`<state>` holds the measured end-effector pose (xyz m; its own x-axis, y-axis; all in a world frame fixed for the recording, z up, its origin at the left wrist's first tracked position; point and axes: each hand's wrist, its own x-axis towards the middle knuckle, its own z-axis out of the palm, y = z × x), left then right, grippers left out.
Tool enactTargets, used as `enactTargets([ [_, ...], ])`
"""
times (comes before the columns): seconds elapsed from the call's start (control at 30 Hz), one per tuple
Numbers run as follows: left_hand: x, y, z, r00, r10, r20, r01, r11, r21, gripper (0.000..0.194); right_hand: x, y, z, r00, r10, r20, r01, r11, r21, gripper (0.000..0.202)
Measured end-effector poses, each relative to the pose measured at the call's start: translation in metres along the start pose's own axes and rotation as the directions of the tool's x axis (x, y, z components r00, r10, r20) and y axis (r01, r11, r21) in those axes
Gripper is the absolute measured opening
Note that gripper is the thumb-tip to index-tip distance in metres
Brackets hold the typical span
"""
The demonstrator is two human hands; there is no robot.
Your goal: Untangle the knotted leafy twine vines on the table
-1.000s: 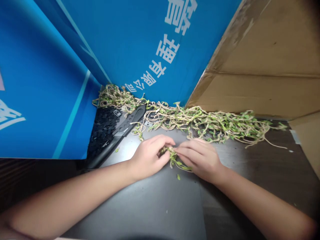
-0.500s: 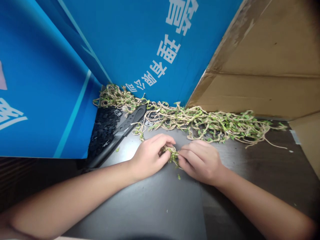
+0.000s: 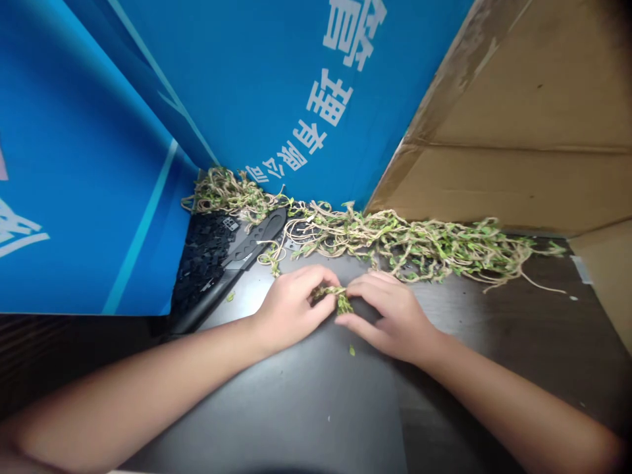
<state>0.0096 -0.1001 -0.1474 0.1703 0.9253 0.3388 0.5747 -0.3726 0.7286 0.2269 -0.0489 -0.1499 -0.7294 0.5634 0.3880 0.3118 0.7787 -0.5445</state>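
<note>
My left hand [image 3: 299, 308] is closed, thumb and forefinger pinching a small length of leafy twine [image 3: 344, 304]. That piece is tan cord with little green leaves, its end poking out between my two hands. My right hand [image 3: 392, 315] is just right of it, thumb spread away from the fingers and fingertips at the leafy end. Behind both hands stretches a long tangled pile of the same leafy twine [image 3: 434, 247]. A loose green leaf [image 3: 352, 350] lies on the grey mat [image 3: 276, 408] below my hands.
A black long-handled tool [image 3: 232, 266] lies slantwise at the left, beside many small black pieces [image 3: 197, 253]. Another twine heap [image 3: 224, 191] sits at the back left. Blue printed panels [image 3: 257, 85] and brown cardboard [image 3: 518, 158] stand behind and around the dark wooden surface [image 3: 474, 329].
My right thumb has parted from its fingers, which were pinched on the twine. The leafy end between my hands shows more clearly. My left hand keeps its pinch.
</note>
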Motion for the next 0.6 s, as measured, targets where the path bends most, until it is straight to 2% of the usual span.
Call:
enactTargets([
  [0.1,0.001,0.001,0.0,1.0,0.012,-0.001,-0.012,1.0,0.012,0.014,0.001,0.001,0.004,0.999,0.048,-0.013,-0.047,0.998,0.052,0.002],
  [0.27,0.002,0.002,0.0,1.0,0.014,0.007,-0.014,1.0,0.011,0.018,0.003,-0.001,-0.004,0.995,0.097,0.012,-0.098,0.978,0.184,0.014],
  [0.4,0.003,0.004,0.0,0.998,0.024,0.054,-0.024,1.0,0.005,0.018,0.003,0.001,-0.009,0.995,0.101,-0.023,-0.096,0.983,0.157,0.022],
  [0.6,0.003,0.005,-0.001,0.995,0.021,0.097,-0.021,1.0,-0.003,0.011,0.002,0.003,-0.012,0.992,0.093,-0.084,-0.085,0.991,0.099,0.024],
])
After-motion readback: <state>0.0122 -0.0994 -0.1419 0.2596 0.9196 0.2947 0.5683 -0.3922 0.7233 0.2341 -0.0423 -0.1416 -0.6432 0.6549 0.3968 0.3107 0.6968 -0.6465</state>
